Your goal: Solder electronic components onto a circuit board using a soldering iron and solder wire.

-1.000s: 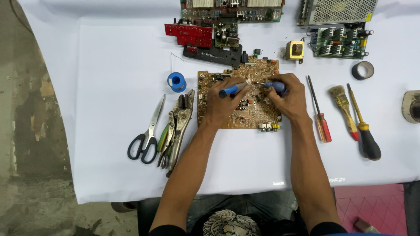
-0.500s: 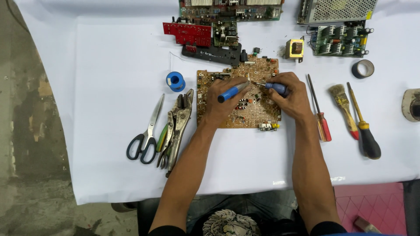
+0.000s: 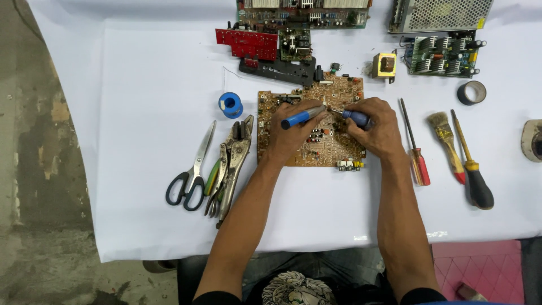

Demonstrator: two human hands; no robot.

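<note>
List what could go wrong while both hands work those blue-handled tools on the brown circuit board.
1. The left hand and right hand hold two blue-handled tools whose tips meet close together over the brown circuit board; a slip could scrape nearby components.
2. The board seems to lie loose on the white sheet, steadied only by the hands, so it may shift.

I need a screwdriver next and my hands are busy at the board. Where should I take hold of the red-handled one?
Take the red-handled screwdriver by its red handle, the thick end lying nearest you, just beside the right hand. Its thin shaft points away toward the far edge of the table. Come from above and slightly from the left, since the brush lies close on its right.
</note>
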